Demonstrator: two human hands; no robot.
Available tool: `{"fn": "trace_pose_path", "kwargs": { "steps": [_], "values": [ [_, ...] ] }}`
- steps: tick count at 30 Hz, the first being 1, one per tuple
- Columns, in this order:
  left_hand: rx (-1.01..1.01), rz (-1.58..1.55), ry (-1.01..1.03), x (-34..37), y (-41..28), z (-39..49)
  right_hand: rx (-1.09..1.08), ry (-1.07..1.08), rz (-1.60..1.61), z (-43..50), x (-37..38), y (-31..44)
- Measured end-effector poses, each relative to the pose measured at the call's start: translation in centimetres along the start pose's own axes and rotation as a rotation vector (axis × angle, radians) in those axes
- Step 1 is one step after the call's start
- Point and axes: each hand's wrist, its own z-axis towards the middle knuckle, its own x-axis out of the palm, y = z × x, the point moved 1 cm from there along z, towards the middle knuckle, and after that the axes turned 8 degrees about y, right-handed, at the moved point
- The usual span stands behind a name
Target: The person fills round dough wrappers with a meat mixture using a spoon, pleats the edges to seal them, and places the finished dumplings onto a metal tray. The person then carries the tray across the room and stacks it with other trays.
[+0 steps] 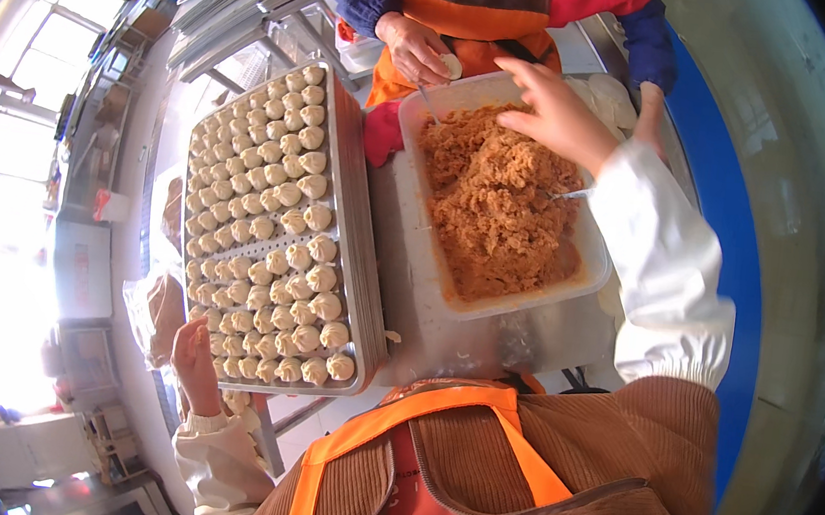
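My right hand [566, 119] is stretched over the far right part of a translucent plastic tub [445, 306], fingers apart and holding nothing visible. Orange-brown minced filling [501, 199] is heaped in the tub, and a metal utensil handle [570, 194] sticks out of it near my sleeve. On the left, my left hand [195, 367] is raised beside the near left corner of a perforated metal tray [270, 248]. Its fingers are bent close together; whether they touch the tray or hold anything is unclear. Rows of pleated dumplings [301, 314] cover much of the tray.
Opposite me, a person in an orange apron [476, 8] holds a small round dough wrapper [451, 66]. Dough wrappers [606, 101] lie beyond the tub on the metal table [412, 257]. Stacked metal trays [235, 5] stand at the far left. A plastic bag [150, 313] lies left of the dumplings.
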Motion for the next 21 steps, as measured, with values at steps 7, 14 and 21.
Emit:
{"fn": "trace_pose_path", "kwargs": {
  "steps": [7,14,21],
  "values": [
    [-0.068,-0.043,-0.135,-2.0,2.6,-5.5,-0.008,0.396,0.183,12.6,9.9,-1.5],
    [-0.279,-0.156,-0.285,-5.7,6.2,-11.9,-0.203,0.496,0.276,13.1,15.1,7.4],
    [-0.161,-0.194,-0.290,-8.0,9.8,-11.5,-0.157,0.438,0.322,9.2,16.8,13.6]
  ]
}}
